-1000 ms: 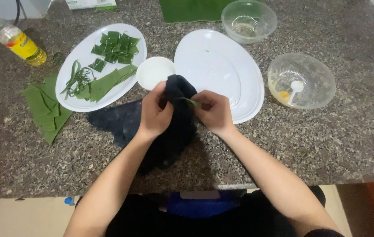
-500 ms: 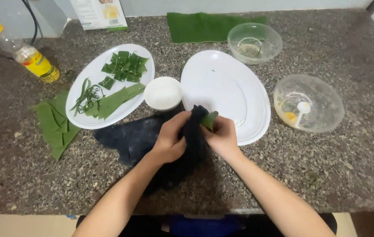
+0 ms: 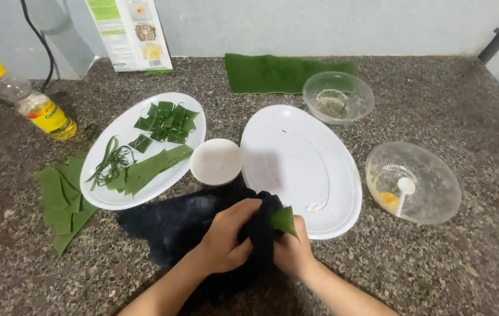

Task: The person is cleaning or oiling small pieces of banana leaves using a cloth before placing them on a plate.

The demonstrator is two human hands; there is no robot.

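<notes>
Both hands closed around a dark cloth [image 3: 202, 225] with a small green leaf piece [image 3: 284, 220] between them. Right hand [image 3: 292, 253] pinches the leaf piece, its grip shut on it, cloth bunched against the fingers. Left hand [image 3: 230, 235] has its grip clamped on a fold of the cloth, pressing it toward the leaf.

Leaf piece is a small triangle; long axis runs roughly from upper left to lower right, sharp tip pointing down-right toward the person's right wrist, broad end up against the cloth. It sits just off the near rim of the large white oval plate [image 3: 296, 158], not touching it as far as visible.

Cloth spreads left of the hands across the granite counter [image 3: 436, 269], its far edge touching the small white bowl [image 3: 216, 161], which sits just left of the oval plate.

Farther left of the oval plate: a second white plate [image 3: 115, 196] with cut leaf squares and strips. Loose leaf pieces [image 3: 59, 199] lie on the counter beyond it. Oil bottle [image 3: 30, 102] well left, far side. Right of the oval plate: clear bowl with a white spoon [image 3: 413, 182]. Behind it: an empty clear bowl [image 3: 338, 96] and a folded banana leaf [image 3: 273, 73].
</notes>
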